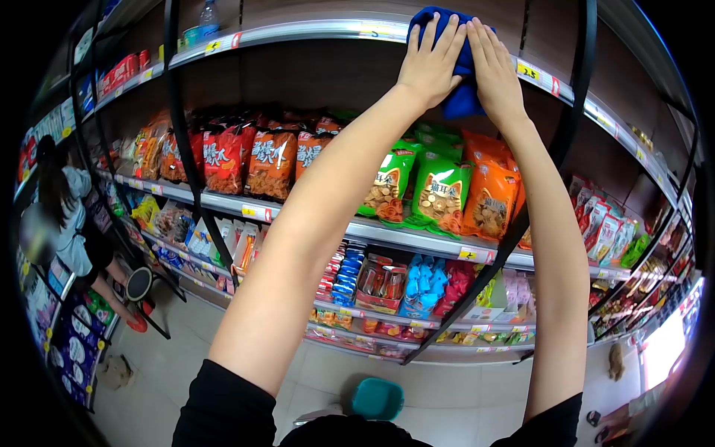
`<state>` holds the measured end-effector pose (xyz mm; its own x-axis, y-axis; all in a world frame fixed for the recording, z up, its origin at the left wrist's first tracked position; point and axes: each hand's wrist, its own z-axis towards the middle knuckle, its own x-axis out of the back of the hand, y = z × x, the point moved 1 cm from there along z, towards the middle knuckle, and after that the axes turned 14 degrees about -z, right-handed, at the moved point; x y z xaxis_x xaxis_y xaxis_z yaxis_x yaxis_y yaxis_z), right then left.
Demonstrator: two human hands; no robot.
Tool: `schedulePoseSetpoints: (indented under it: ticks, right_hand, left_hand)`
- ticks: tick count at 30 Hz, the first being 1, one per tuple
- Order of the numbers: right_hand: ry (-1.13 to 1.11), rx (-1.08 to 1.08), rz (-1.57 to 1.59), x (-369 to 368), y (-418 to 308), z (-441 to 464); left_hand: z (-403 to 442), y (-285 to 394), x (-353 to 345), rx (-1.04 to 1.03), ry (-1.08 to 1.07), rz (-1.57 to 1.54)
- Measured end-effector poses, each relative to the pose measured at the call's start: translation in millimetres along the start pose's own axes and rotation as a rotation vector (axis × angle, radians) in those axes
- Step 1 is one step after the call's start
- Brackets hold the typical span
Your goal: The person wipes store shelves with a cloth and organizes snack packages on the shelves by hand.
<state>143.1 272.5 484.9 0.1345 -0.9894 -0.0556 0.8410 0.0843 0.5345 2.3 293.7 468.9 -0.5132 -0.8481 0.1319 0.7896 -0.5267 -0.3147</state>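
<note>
Both arms reach up to the top shelf edge [298,31]. My left hand [430,63] lies with its fingers extended over a dark blue cloth [463,100]. Beside it, my right hand [493,71] presses on the cloth's right part, its fingers stretched out too. The two hands nearly touch at the fingertips. The cloth rests on the shelf's front edge and hangs below it, partly hidden by the hands. Under the hands, green snack bags [439,190] and orange snack bags [491,194] stand on the shelf beneath.
Red snack bags [223,160] fill the left of that shelf. A bottle [208,18] stands at the upper left. Black uprights [182,112] cross the shelves. On the floor are a teal basin [377,398] and a round stool [139,284]. Another person [71,216] is at the left.
</note>
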Motion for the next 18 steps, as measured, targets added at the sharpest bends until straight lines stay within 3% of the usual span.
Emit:
schedulePoseSetpoints:
  ticks: [18]
  right_hand:
    - [-0.108, 0.063, -0.342, 21.9, 95.5, -54.9]
  left_hand:
    - [39.6, 84.2, -55.0, -0.072, 0.003, -0.168]
